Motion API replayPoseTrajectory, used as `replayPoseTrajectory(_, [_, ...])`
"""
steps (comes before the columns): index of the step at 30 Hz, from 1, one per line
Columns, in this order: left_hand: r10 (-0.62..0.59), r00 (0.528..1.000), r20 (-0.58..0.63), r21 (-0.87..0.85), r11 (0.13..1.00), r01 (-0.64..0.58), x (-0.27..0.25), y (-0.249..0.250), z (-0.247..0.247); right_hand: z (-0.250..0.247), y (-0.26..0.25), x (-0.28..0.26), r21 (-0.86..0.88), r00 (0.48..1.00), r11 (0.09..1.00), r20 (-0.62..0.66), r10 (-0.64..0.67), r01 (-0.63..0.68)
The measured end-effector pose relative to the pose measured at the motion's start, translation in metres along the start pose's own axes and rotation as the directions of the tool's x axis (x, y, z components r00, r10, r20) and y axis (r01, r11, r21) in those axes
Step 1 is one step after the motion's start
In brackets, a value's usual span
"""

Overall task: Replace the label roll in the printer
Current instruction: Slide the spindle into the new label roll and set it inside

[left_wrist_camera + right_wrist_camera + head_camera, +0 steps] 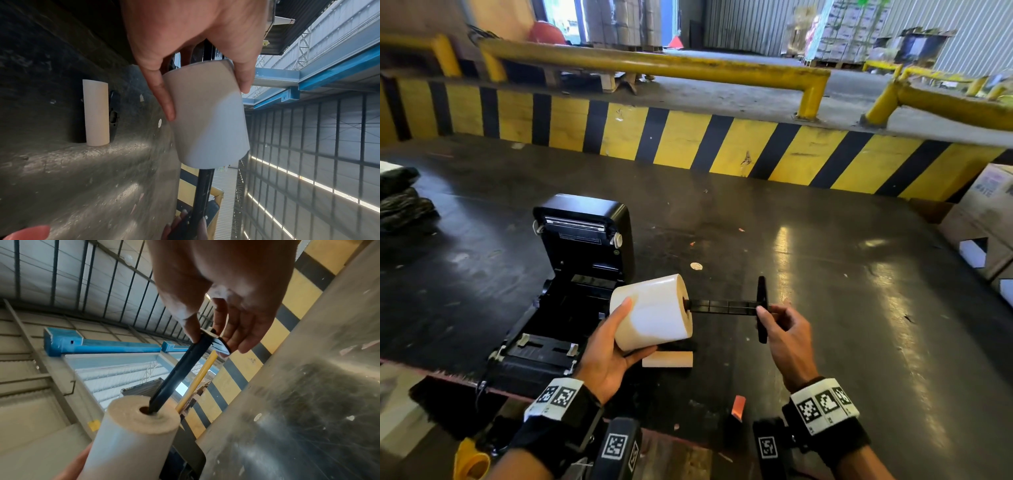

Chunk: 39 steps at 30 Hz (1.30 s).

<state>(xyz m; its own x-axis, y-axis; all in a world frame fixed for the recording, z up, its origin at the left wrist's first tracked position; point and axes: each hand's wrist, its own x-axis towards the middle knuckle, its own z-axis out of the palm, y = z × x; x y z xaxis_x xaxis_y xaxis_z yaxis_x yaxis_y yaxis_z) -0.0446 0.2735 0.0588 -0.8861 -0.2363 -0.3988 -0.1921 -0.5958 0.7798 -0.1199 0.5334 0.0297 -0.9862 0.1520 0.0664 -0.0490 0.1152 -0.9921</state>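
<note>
My left hand (616,335) grips a full white label roll (654,313) (207,116) (131,434) above the table, just right of the black label printer (571,284), whose lid stands open and whose bay shows no roll. My right hand (780,325) (222,324) pinches the disc end of a black spindle (726,305) (179,374). The spindle's tip sits in the roll's core hole. An empty white core tube (667,359) (96,113) lies on the table under the roll.
The dark worn table (825,274) ends at a yellow-and-black striped barrier (688,140) behind. Cardboard boxes (986,219) stand at the right edge and dark bundles (400,198) at the left. An orange scrap (738,406) lies near the front edge.
</note>
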Motion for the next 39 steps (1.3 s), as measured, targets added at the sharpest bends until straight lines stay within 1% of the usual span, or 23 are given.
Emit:
replayPoseTrajectory(3, [0.014,1.000,0.009,0.019,1.000,-0.014,0.001,0.001,-0.001,0.005,-0.006,-0.006,-0.021,0.998,0.998,-0.009,-0.061,0.060])
replayPoseTrajectory(5, [0.036,0.999,-0.001,0.040,0.999,-0.036,0.003,0.001,-0.003,0.006,-0.015,-0.010,-0.029,0.987,0.987,-0.026,-0.156,0.155])
replayPoseTrajectory(8, [0.073,0.997,-0.008,0.099,0.993,-0.072,0.003,0.004,-0.005,0.010,-0.033,-0.018,-0.066,0.947,0.944,0.006,-0.322,0.322])
replayPoseTrajectory(10, [0.075,0.997,0.003,0.097,0.992,-0.075,0.002,0.004,-0.005,0.014,-0.039,-0.022,-0.086,0.926,0.922,0.026,-0.376,0.377])
replayPoseTrajectory(12, [0.069,0.998,0.015,0.072,0.995,-0.070,0.001,0.003,-0.004,0.019,-0.039,-0.024,-0.100,0.922,0.918,0.072,-0.379,0.385])
replayPoseTrajectory(14, [0.063,0.998,0.016,0.072,0.995,-0.064,0.000,0.002,-0.002,0.025,-0.034,-0.030,-0.111,0.915,0.915,0.170,-0.367,0.387])
replayPoseTrajectory(16, [0.059,0.998,0.006,0.098,0.993,-0.060,-0.001,0.001,0.000,0.033,-0.031,-0.037,-0.102,0.903,0.918,0.255,-0.347,0.382])
replayPoseTrajectory(19, [0.056,0.998,0.013,0.133,0.989,-0.058,-0.003,0.000,0.003,0.040,-0.028,-0.043,-0.092,0.882,0.921,0.338,-0.328,0.378])
replayPoseTrajectory(22, [0.063,0.998,0.026,0.168,0.984,-0.067,-0.005,0.000,0.006,0.043,-0.028,-0.047,-0.152,0.852,0.905,0.427,-0.302,0.397])
replayPoseTrajectory(24, [0.067,0.997,0.037,0.187,0.980,-0.073,-0.006,0.000,0.008,0.043,-0.029,-0.048,-0.174,0.863,0.912,0.427,-0.271,0.372])
replayPoseTrajectory(27, [0.067,0.996,0.056,0.200,0.977,-0.077,-0.007,-0.001,0.012,0.042,-0.036,-0.048,-0.097,0.898,0.970,0.408,-0.164,0.221])
replayPoseTrajectory(29, [0.062,0.996,0.071,0.204,0.976,-0.075,-0.007,-0.002,0.015,0.046,-0.039,-0.050,-0.023,0.894,0.992,0.437,-0.099,0.121])
replayPoseTrajectory(32, [0.053,0.995,0.084,0.214,0.974,-0.069,-0.003,-0.007,0.022,0.058,-0.040,-0.056,0.027,0.891,0.999,0.451,-0.051,0.043])
replayPoseTrajectory(36, [0.052,0.995,0.080,0.252,0.965,-0.070,0.004,-0.010,0.030,0.068,-0.035,-0.056,0.061,0.930,0.998,0.364,-0.049,0.029])
replayPoseTrajectory(39, [0.022,0.995,0.095,0.285,0.957,-0.049,0.010,-0.009,0.038,0.074,-0.030,-0.049,0.167,0.961,0.985,0.277,-0.015,-0.033])
